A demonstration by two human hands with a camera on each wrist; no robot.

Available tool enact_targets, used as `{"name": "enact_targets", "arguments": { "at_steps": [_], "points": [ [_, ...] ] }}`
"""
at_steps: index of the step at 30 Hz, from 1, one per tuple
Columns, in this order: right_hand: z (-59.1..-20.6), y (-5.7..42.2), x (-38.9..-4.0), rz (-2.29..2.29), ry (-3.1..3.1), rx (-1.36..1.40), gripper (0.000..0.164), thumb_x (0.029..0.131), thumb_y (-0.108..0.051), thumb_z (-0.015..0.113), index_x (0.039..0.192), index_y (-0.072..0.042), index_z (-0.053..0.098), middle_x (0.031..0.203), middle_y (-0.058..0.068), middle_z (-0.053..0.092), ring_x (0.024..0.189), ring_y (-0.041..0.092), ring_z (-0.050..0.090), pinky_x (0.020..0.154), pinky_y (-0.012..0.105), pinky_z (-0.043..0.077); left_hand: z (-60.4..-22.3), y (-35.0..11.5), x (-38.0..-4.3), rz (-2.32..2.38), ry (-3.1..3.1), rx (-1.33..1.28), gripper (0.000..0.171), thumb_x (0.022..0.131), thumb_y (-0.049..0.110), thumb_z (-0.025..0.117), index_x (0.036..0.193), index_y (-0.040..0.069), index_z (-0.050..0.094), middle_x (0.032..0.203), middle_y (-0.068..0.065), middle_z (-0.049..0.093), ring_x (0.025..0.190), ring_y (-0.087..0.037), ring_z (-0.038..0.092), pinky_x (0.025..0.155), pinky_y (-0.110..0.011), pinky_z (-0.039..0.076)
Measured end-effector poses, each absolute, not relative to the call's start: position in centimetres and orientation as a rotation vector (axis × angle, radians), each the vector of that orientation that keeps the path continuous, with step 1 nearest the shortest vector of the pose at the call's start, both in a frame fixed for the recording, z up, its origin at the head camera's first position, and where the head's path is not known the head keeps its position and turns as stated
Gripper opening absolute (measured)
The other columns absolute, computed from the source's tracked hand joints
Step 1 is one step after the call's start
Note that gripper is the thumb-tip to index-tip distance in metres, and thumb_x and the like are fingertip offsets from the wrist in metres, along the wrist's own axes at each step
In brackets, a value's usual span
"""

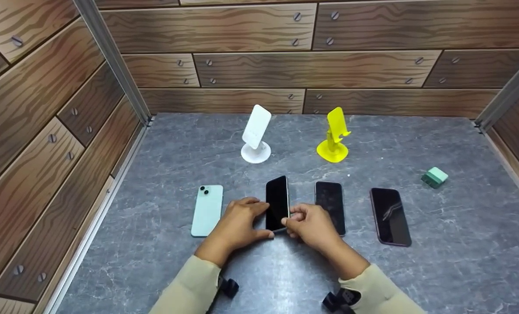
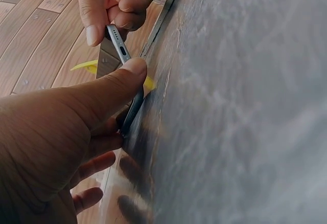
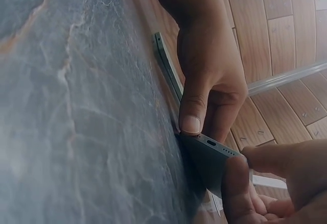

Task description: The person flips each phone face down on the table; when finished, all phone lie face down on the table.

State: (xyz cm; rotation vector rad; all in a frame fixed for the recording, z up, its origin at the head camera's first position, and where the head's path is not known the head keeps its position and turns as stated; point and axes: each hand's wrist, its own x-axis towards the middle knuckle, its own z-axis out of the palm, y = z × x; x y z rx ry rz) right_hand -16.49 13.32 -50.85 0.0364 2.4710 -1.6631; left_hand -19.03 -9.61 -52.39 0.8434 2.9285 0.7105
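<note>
A smartphone with a dark screen is held between both hands, screen up and tilted, its right edge raised off the table. The left hand grips its left side, thumb on the lower corner by the charging port, seen in the right wrist view. The right hand pinches the lower right corner between thumb and curled fingers. Left of the left hand, a mint-green phone lies camera side up. A second dark-screened phone lies just beyond the right hand, partly covered by it. Another dark phone is farther right.
Behind the phones stand a white phone stand and a yellow phone stand. A small green block sits at the right on the grey marbled table. Wood-patterned walls enclose the back and sides.
</note>
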Motion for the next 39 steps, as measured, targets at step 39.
{"name": "enact_targets", "arguments": {
  "at_steps": [39],
  "points": [
    [-50.9,9.9,-13.7,-1.077,3.454,-0.588,0.027,0.078,-0.004,0.089,0.103,-0.004,0.079,0.077,-0.003,0.073,0.064,0.014,0.07,0.064,0.04,0.061,-46.7,-7.8,-20.2,1.015,3.377,0.449,0.062,0.101,0.05,0.076,0.142,0.003,0.072,0.107,-0.009,0.084,0.102,-0.036,0.077,0.095,-0.054,0.057]
  ]
}}
